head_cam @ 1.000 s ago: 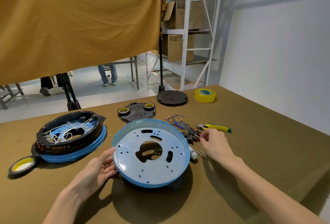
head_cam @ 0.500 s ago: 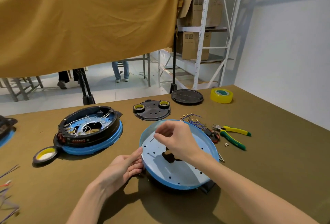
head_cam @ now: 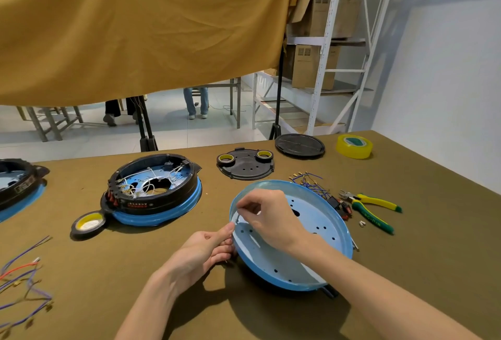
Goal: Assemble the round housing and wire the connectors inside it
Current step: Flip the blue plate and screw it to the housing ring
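Fingers pinch a screw over the blue plate.

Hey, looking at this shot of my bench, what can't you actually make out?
Head view only:
- What the right hand pinches: too small, covered by fingers.
- Blue housing plate's centre hole: behind that hand.
- Left hand's fingertips: under the plate's rim.
- Far-left housing: cut by the edge.
- Wired housing's label: too small.

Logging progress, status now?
Left hand grips the blue plate rim. Right hand pinches a screw at a hole near the rim. Nothing blocking; pliers lie aside.
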Tool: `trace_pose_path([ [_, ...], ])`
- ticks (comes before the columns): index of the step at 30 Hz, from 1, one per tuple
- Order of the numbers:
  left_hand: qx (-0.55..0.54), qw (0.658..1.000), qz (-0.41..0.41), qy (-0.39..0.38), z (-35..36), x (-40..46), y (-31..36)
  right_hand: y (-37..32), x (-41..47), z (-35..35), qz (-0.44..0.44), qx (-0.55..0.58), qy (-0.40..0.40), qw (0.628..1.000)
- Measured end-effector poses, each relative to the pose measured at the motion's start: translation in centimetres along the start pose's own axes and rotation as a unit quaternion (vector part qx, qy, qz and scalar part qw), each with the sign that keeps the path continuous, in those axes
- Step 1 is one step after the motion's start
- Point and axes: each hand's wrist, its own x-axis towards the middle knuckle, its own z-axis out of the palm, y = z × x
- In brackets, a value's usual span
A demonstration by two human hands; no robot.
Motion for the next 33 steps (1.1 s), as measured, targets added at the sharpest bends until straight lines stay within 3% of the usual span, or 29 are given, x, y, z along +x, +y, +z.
trace_pose_path([
  [3,0.001,1.000,-0.004,0.003,0.0,0.0,0.0,-0.3,0.0,0.0,-0.035,-0.042,-0.010,0.998],
  [11,0.001,1.000,0.003,0.010,0.3,-0.3,0.1,-0.4,0.6,0.4,-0.008,0.008,-0.026,1.000],
  [19,-0.010,1.000,0.000,0.014,0.5,-0.8,0.2,0.3,-0.2,0.9,-0.012,-0.011,-0.051,0.999],
  [33,-0.030,0.999,-0.006,0.021,1.1,-1.3,0.4,0.4,0.7,-0.8,0.083,-0.008,-0.134,0.988],
])
